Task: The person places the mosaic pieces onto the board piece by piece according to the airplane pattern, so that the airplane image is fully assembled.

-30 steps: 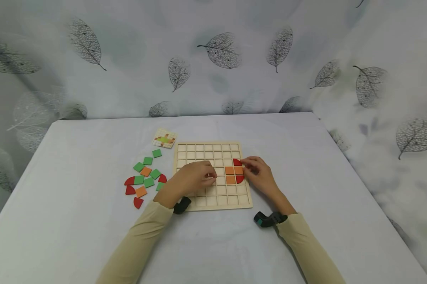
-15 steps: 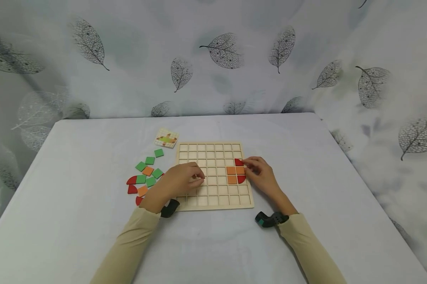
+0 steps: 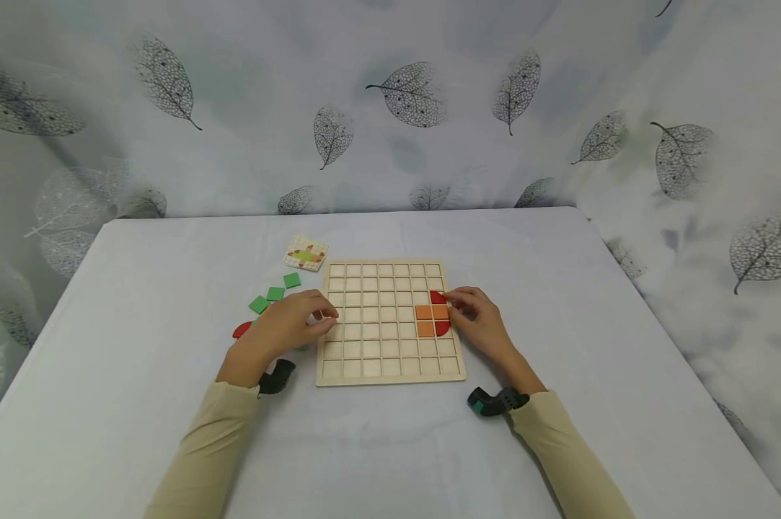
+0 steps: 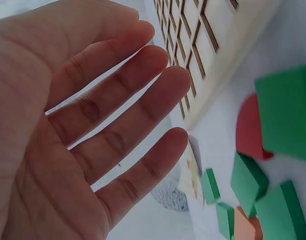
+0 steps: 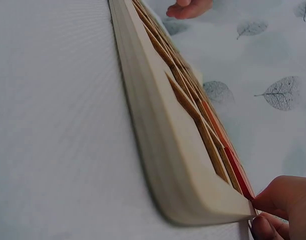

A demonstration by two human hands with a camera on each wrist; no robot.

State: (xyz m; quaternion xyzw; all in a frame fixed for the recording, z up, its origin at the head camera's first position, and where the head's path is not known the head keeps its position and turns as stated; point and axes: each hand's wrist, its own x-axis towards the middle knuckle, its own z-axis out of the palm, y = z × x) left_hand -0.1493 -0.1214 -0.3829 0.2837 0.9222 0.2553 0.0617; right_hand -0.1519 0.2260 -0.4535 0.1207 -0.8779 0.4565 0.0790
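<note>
My left hand [image 3: 285, 328] hovers over the loose tiles at the left edge of the wooden grid board [image 3: 371, 367]. In the left wrist view its fingers [image 4: 142, 110] are spread and relaxed, with nothing held. My right hand [image 3: 479, 322] stays at the board's right rim, gripping that edge with thumb and fingertips, as the right wrist view partly shows. Beside those fingertips, a red quarter-round tile [image 3: 437, 297] lies in the grid. Below it sit orange square tiles [image 3: 424, 312] and another red quarter-round tile [image 3: 442, 329].
Green square tiles [image 3: 258, 304] and a red piece [image 3: 241, 329] lie left of the board; my left hand hides several others. A small pattern card [image 3: 306, 253] lies behind them. White cloth [image 3: 390, 440] covers the table.
My left hand has moved left, from over the board's middle to its left edge and the loose tiles. My right hand keeps its place on the right rim. The placed tiles look unchanged.
</note>
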